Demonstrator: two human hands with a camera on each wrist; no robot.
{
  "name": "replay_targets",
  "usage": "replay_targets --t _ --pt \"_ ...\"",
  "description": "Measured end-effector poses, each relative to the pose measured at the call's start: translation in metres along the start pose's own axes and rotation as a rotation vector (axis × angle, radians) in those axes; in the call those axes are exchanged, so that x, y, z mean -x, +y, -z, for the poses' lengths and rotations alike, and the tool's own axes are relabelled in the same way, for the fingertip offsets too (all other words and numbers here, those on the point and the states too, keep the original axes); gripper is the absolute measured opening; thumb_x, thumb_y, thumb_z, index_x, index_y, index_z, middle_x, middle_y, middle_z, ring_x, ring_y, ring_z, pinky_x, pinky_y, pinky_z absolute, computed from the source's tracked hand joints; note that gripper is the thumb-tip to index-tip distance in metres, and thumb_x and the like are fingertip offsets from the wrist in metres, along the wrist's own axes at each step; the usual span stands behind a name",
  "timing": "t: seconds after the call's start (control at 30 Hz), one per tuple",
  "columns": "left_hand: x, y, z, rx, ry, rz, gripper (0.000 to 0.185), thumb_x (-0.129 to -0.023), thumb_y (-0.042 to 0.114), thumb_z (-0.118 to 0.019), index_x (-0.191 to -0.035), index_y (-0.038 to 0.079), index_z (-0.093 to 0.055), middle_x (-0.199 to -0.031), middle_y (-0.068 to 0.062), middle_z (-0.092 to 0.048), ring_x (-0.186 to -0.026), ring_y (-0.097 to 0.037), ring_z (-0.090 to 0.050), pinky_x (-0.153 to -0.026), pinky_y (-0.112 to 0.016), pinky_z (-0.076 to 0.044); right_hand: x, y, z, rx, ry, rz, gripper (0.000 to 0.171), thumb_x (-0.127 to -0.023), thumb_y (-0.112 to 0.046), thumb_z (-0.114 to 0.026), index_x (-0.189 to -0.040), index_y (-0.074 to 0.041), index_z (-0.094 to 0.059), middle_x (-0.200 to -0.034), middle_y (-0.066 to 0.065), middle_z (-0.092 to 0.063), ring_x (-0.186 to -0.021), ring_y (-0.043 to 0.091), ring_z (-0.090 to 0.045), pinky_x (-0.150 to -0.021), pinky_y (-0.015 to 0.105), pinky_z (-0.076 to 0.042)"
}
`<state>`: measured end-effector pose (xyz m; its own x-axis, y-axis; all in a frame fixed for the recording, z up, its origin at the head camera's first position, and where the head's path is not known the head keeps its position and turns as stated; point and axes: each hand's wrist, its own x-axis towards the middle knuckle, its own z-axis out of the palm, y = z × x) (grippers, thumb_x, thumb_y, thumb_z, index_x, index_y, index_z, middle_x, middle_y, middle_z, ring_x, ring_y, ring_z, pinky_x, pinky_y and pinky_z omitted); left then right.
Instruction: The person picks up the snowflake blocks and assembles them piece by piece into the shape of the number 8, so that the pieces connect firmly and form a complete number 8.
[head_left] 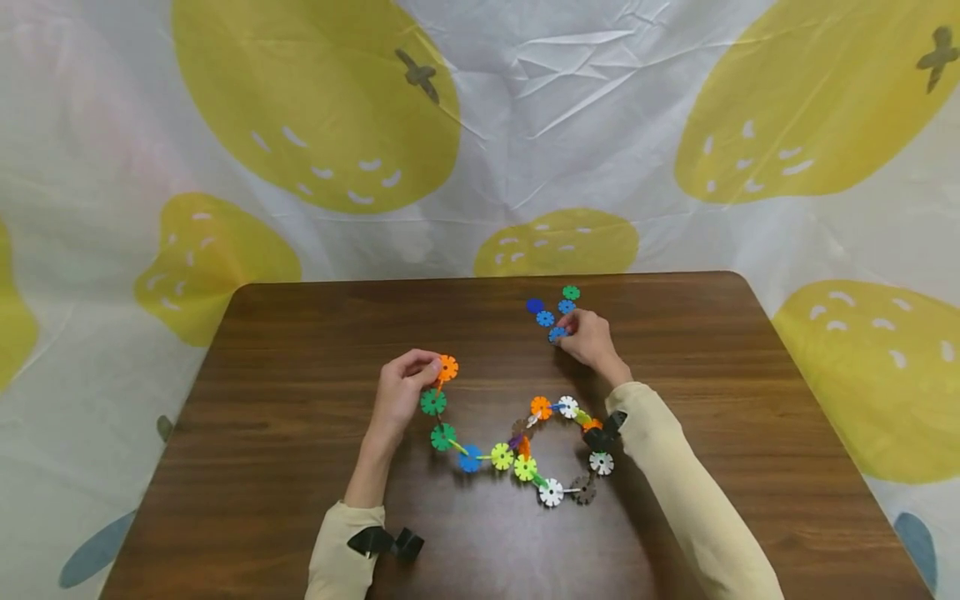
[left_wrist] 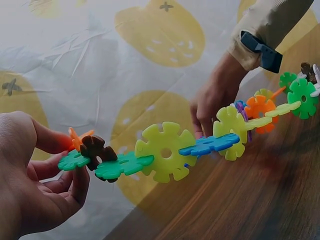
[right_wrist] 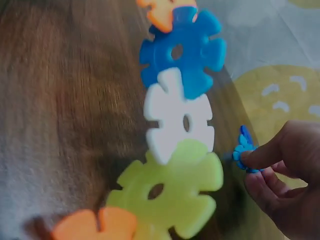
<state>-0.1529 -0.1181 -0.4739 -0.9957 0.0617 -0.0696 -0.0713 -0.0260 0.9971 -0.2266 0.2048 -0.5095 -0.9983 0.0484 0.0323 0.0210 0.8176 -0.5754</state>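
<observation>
My left hand (head_left: 397, 392) pinches an orange notched flower disc (head_left: 448, 367) at the free end of a chain of interlocking plastic discs. From there the chain runs through green discs (head_left: 442, 437), a blue disc (head_left: 470, 458) and a yellow one (head_left: 502, 456) into a closed ring. White discs (head_left: 551, 492), brown, orange and yellow ones make up that ring. Farther back, my right hand (head_left: 591, 337) pinches a light blue disc (head_left: 557, 334) between thumb and fingers. In the right wrist view, part of the ring, with a white disc (right_wrist: 165, 125), fills the foreground.
Near the far table edge lie loose discs: a dark blue one (head_left: 535, 306), light blue ones (head_left: 545, 318) and a green one (head_left: 572, 292). A patterned cloth (head_left: 480, 150) hangs behind the wooden table (head_left: 300, 467). Black wrist cameras (head_left: 408, 544) sit on both sleeves.
</observation>
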Motion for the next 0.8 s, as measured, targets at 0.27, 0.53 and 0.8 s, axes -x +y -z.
replay_targets --t 0.27,0.53,0.8 --pt "0.000 0.000 -0.001 -0.008 -0.022 -0.013 0.018 -0.094 0.001 -0.065 -0.105 -0.013 -0.069 -0.084 -0.003 -0.071 -0.073 -0.004 -0.061 -0.069 -0.016 -0.052 0.019 -0.031 0.002 -0.252 -0.043 0.148 0.012 -0.090 -0.006 -0.075 -0.102 -0.004 -0.076 -0.093 0.016 -0.076 -0.085 0.031 -0.073 -0.070 0.026 -0.054" --pt "0.000 0.000 -0.004 -0.005 -0.012 -0.021 0.016 -0.093 0.001 -0.066 -0.103 -0.012 -0.070 -0.083 -0.003 -0.071 -0.072 -0.005 -0.062 -0.068 -0.016 -0.053 0.046 -0.089 -0.001 -0.524 -0.158 0.352 0.010 -0.092 -0.007 -0.074 -0.101 -0.006 -0.076 -0.094 0.013 -0.077 -0.078 0.017 -0.074 -0.072 0.041 -0.062" --pt "0.001 0.001 -0.007 -0.006 -0.002 -0.020 0.016 -0.093 0.002 -0.067 -0.101 -0.012 -0.071 -0.083 -0.006 -0.072 -0.071 -0.005 -0.063 -0.067 -0.016 -0.052 0.060 -0.115 -0.010 -0.561 -0.155 0.473 0.010 -0.091 -0.003 -0.073 -0.100 -0.003 -0.076 -0.095 0.014 -0.077 -0.080 0.021 -0.075 -0.071 0.038 -0.062"
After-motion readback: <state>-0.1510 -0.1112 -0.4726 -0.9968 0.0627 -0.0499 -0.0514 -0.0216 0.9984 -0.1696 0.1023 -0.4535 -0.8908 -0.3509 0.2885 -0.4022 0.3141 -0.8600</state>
